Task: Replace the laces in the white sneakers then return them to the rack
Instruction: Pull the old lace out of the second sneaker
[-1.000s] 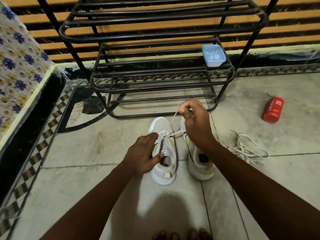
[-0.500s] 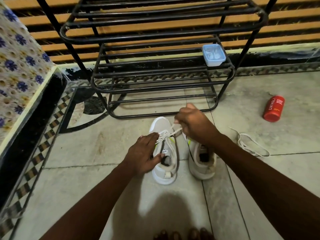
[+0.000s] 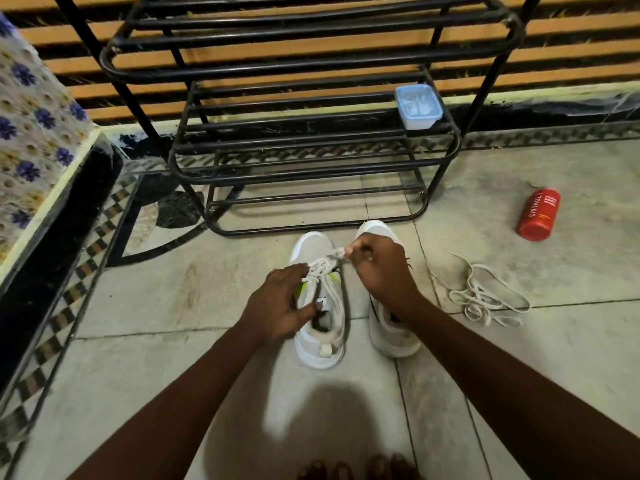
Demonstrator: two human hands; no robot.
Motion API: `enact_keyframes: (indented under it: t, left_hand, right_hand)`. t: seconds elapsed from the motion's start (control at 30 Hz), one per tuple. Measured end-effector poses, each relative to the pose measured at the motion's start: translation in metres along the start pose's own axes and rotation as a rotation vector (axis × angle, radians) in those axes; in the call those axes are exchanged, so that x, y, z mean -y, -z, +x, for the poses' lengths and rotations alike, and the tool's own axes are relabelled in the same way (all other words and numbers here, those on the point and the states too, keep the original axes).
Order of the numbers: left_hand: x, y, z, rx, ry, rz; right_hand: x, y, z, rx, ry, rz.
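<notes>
Two white sneakers stand side by side on the tiled floor (image 3: 173,306), toes just beside the bottom rail of the black metal rack (image 3: 311,169). Both hands crowd the left sneaker (image 3: 311,247): the left hand (image 3: 280,303) grips its side and collar, the right hand (image 3: 381,268) pinches its lace (image 3: 337,253) above the toe, its forearm crossing over the right sneaker (image 3: 394,341). To the right a loose lace (image 3: 485,296) sprawls in a tangle, a red bottle (image 3: 538,214) lying on its side beyond it, bare tile between them. A pale blue tub (image 3: 419,105) fills the right end of one rack shelf. Open floor runs left of the sneakers to a black-edged ledge (image 3: 69,188).
</notes>
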State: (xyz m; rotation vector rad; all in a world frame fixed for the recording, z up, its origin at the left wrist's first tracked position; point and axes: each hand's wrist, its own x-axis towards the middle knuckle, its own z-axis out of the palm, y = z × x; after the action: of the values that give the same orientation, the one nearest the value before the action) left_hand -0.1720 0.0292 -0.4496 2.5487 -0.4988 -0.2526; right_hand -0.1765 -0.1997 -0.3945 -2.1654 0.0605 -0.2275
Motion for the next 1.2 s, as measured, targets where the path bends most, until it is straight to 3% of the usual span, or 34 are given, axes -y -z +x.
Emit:
enact_keyframes:
  t: [0.2, 0.37, 0.5, 0.73, 0.9, 1.0, 1.1, 1.2]
  left_hand:
    - [-0.032, 0.01, 0.014, -0.144, 0.05, -0.215]
    - [-0.05, 0.02, 0.026, -0.074, 0.03, 0.11]
    - [-0.057, 0.028, 0.032, -0.037, 0.016, 0.223]
    - [-0.061, 0.025, 0.034, 0.028, -0.044, 0.334]
    - [-0.048, 0.025, 0.033, -0.14, 0.099, 0.012]
    - [-0.036, 0.029, 0.036, -0.257, 0.432, -0.443]
    - [-0.044, 0.037, 0.036, -0.199, 0.705, -1.06]
    - [-0.053, 0.045, 0.037, -0.121, 0.68, -1.153]
  right_hand:
    - [0.004, -0.024, -0.032, -0.005, -0.009, -0.081]
    - [0.009, -0.039, -0.058, -0.039, 0.033, -0.209]
    - [0.007, -0.044, -0.061, -0.033, 0.064, -0.361]
    - [0.002, -0.049, -0.062, 0.055, 0.032, -0.25]
    - [0.0, -0.052, -0.068, 0.063, -0.005, -0.188]
    - [0.002, -0.054, -0.071, 0.075, -0.013, -0.196]
    - [0.002, -0.056, -0.069, 0.084, -0.03, -0.217]
    - [-0.001, -0.057, -0.063, 0.109, -0.037, -0.241]
